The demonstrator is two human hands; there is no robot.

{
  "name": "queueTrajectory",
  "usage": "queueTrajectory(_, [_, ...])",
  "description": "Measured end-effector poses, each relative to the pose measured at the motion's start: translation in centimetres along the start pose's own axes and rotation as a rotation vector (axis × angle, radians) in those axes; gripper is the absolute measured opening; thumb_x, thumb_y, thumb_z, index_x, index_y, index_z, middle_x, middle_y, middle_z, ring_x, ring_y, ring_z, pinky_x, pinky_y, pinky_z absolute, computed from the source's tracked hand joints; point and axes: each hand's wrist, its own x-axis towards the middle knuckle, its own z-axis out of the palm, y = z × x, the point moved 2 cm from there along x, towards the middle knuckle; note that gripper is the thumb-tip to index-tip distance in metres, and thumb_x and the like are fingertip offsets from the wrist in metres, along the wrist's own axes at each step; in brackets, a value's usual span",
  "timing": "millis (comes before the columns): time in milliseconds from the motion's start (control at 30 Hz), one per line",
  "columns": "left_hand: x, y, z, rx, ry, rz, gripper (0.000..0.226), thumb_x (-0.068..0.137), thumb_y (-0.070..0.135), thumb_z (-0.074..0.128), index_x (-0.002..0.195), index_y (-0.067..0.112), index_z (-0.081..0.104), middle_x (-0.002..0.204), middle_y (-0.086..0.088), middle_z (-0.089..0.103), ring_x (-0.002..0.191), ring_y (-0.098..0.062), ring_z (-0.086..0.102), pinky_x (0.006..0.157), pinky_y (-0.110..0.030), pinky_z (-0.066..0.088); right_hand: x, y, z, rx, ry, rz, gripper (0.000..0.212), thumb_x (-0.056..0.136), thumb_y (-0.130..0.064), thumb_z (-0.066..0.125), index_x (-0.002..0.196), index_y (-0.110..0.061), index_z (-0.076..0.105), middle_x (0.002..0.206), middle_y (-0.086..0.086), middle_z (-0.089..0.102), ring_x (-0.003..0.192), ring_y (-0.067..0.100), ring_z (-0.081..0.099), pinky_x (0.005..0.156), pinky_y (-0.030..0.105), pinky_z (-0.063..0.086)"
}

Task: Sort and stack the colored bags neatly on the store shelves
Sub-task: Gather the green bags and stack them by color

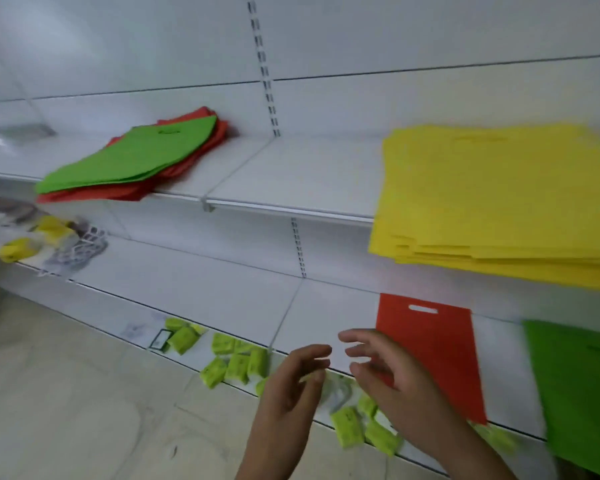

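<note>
Red bag (430, 355) lay flat on the lower shelf (201, 289), just beyond the right hand (385, 372), long axis running away; left hand (291, 379) farther off. Both hands relaxed, holding nothing.

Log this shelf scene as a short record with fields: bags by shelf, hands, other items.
top shelf left: green bags lying on red bags
top shelf right: yellow stack, overhanging the front edge
lower shelf: one red bag flat, green bag to its right
left hand: open, holding nothing
right hand: open, over the red bag's near corner
other: small green packets along the bottom shelf
</note>
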Motion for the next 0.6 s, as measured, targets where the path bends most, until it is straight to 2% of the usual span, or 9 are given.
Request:
queueTrajectory(133, [-2.4,0.5,-9.2,0.037,0.109,0.019,0.031,0.085,0.015,0.053,0.102,0.037,0.067,0.105,0.006,0.068,0.103,-0.012,0.064,0.083,-0.026,0.053,2.2,-4.9,7.8,-0.015,-0.116,-0.084,0.037,0.092,-0.012,0.056,0.114,-0.042,0.058,0.112,-0.015,0.063,0.11,0.002,0.058,0.089,0.025,0.049])
queueTrajectory(300, [-1.2,2.1,-18.3,0.079,0.242,0.058,0.029,0.094,0.006,0.053,0.109,0.028,0.065,0.107,0.008,0.067,0.108,-0.009,0.061,0.086,-0.026,0.052,6.8,-11.2,15.2,0.004,-0.152,-0.19,0.035,0.093,-0.012,0.055,0.114,-0.039,0.058,0.119,-0.018,0.061,0.112,0.001,0.057,0.093,0.028,0.047])
queueTrajectory(400, [0.9,3.3,-22.6,0.07,0.282,0.11,0.032,0.094,0.002,0.051,0.109,0.027,0.064,0.108,0.008,0.067,0.109,-0.007,0.06,0.086,-0.025,0.051,10.2,-14.4,18.3,0.01,-0.128,-0.275,0.035,0.093,-0.009,0.055,0.115,-0.036,0.057,0.12,-0.02,0.061,0.113,0.001,0.057,0.091,0.025,0.046])
queueTrajectory(600, [7.5,4.1,-30.4,0.053,0.31,0.231,0.03,0.094,0.003,0.049,0.11,0.023,0.065,0.109,0.008,0.066,0.11,-0.009,0.06,0.089,-0.035,0.052,18.7,-18.5,23.0,0.034,-0.088,-0.38,0.036,0.092,-0.007,0.055,0.117,-0.033,0.056,0.119,-0.02,0.061,0.112,-0.001,0.056,0.088,0.012,0.046])
